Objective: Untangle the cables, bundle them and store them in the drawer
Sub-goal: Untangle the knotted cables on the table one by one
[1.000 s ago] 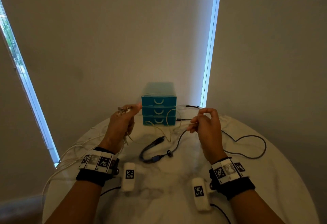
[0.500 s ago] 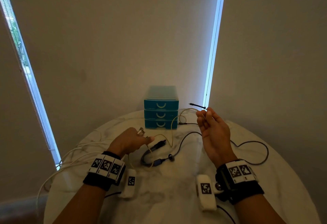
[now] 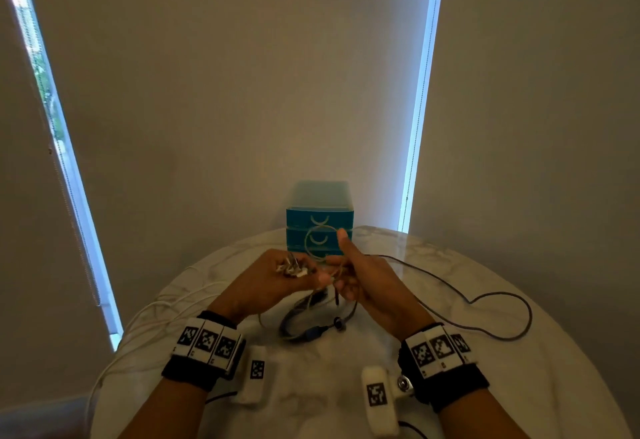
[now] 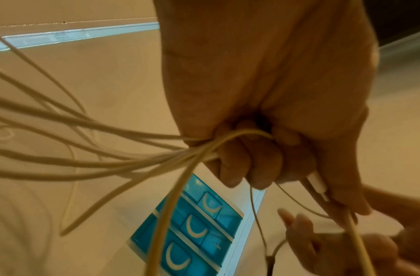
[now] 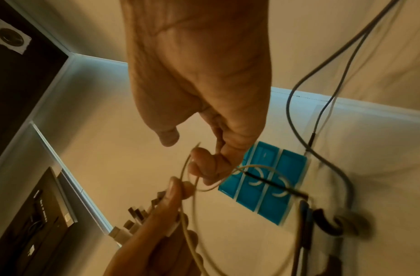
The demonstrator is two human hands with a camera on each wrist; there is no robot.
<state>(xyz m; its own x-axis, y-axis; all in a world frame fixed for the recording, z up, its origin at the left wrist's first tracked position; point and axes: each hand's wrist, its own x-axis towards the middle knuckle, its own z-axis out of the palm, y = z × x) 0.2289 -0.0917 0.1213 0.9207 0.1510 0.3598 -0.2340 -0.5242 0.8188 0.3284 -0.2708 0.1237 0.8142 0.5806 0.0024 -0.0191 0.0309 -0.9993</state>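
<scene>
The white cables (image 4: 90, 147) form a bunch of thin cream strands, gathered at one end with their metal connectors (image 3: 291, 267) fanned out; the free lengths trail off the left of the table. One thin strand (image 3: 311, 244) arcs up in a loop. The dark cable (image 3: 485, 300) lies slack in open curves on the table, right of centre. The teal three-drawer unit (image 3: 320, 230) stands upright at the far edge, all drawers closed.
</scene>
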